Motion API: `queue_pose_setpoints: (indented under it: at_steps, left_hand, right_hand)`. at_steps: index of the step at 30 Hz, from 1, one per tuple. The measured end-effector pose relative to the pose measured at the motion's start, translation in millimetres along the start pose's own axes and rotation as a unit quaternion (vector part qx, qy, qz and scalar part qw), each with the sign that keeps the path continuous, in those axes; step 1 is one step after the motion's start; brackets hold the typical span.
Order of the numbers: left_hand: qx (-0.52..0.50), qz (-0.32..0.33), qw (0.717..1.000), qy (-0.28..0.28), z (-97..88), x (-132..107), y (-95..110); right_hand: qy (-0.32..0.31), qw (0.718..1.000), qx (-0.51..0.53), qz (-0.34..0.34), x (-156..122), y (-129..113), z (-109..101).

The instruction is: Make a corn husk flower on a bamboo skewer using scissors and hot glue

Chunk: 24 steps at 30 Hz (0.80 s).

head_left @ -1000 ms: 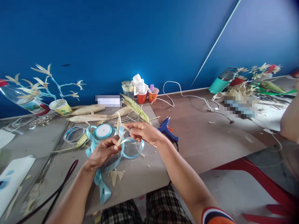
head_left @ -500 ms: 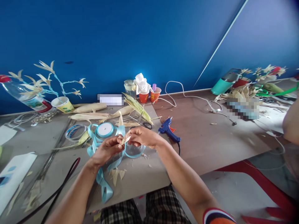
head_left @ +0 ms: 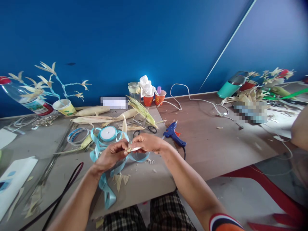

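Observation:
My left hand (head_left: 110, 156) and my right hand (head_left: 147, 143) meet above the table, both pinched on a small pale corn-husk petal piece (head_left: 133, 149). A second husk petal (head_left: 124, 125) stands up just behind my left fingers. Under my hands lies a light blue ribbon (head_left: 106, 189) that loops away from its spool (head_left: 108, 133). Black-handled scissors (head_left: 144, 130) lie just beyond my right hand.
A blue glue gun (head_left: 173, 134) lies right of my hands, its white cord (head_left: 192, 99) running back. Corn cobs in husk (head_left: 92, 111), red cups (head_left: 154, 98), a yellow cup (head_left: 64, 108), a plastic bottle (head_left: 26, 101) and a husk-flower branch (head_left: 48, 81) stand behind. Another person's arm (head_left: 299, 130) is at right.
My hands have come closer together, and the husk piece between them has turned from upright to nearly flat. The scissors behind my right hand now show.

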<state>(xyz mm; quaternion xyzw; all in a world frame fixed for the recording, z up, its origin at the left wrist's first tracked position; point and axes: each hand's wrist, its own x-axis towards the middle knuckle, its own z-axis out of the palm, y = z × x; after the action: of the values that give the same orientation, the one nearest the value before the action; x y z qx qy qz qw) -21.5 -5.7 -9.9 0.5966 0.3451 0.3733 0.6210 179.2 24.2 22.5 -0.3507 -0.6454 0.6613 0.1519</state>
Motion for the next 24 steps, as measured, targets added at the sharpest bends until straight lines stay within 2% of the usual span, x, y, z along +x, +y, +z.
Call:
queue_pose_setpoints:
  at_steps: [5, 15, 19, 24]
  left_hand:
    - [0.068, 0.055, 0.996, -0.018, 2.1, -0.4, 7.6]
    - [0.077, 0.09, 0.99, -0.071, 2.3, -2.3, 9.6]
    - [0.079, 0.099, 0.988, -0.092, -1.3, -2.9, 5.9]
    - [0.084, 0.091, 0.988, -0.088, -2.8, -2.9, 8.1]
  right_hand:
    - [-0.056, 0.997, 0.046, 0.04, -2.0, -4.1, 0.2]
    - [-0.131, 0.991, 0.005, 0.003, -9.7, -11.4, -3.2]
    - [-0.146, 0.989, 0.001, -0.005, -13.2, -14.7, -6.0]
    - [-0.145, 0.989, -0.001, -0.031, -16.2, -17.2, -9.3]
